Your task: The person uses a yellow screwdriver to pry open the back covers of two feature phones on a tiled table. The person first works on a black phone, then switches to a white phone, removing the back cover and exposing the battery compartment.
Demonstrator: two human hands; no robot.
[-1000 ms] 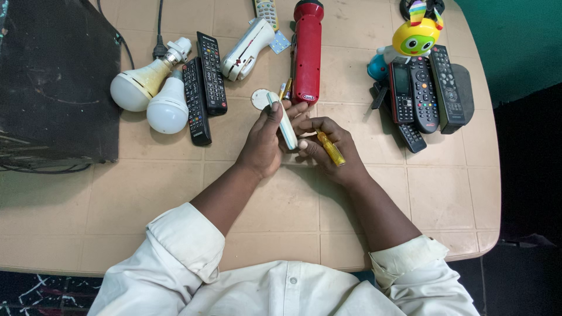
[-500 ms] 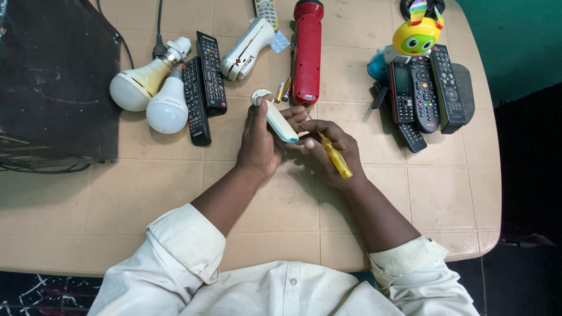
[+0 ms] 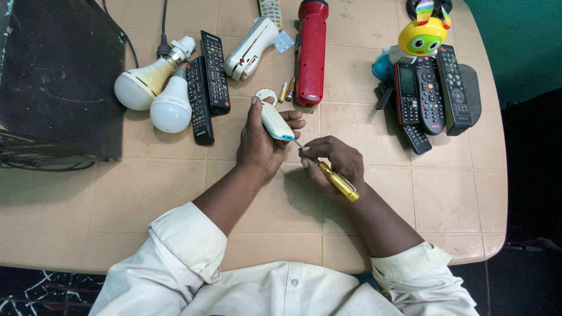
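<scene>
So the thing you're working on is a small white plastic gadget (image 3: 275,121), rounded and oblong, with a blue edge at the end facing your body. Your left hand (image 3: 261,140) is wrapped around it, thumb on 1 side and fingers on the other, holding it just above the beige table (image 3: 117,199), tilted so the blue end points down-right. Your right hand (image 3: 333,164) is closed around a yellow-handled screwdriver (image 3: 336,180), and its thin metal tip sits right at the blue end of the gadget.

Around you: a small white round piece (image 3: 266,93) lies on the table just past your left fingertips, next to 2 little batteries (image 3: 287,90) and a big red flashlight (image 3: 310,52). Further left there are 2 black remotes (image 3: 208,82) and 2 white bulbs (image 3: 155,96), with a dark box (image 3: 55,82) at the far left. A white handheld device (image 3: 252,50) lies above the remotes. On the right there's a cluster of remotes (image 3: 433,88) and a yellow toy (image 3: 422,36). Nothing blocks your hands.

Compared with 0.5 s ago, the gadget has tipped a bit and the screwdriver tip has come up to its blue end; everything on the table has stayed put.
</scene>
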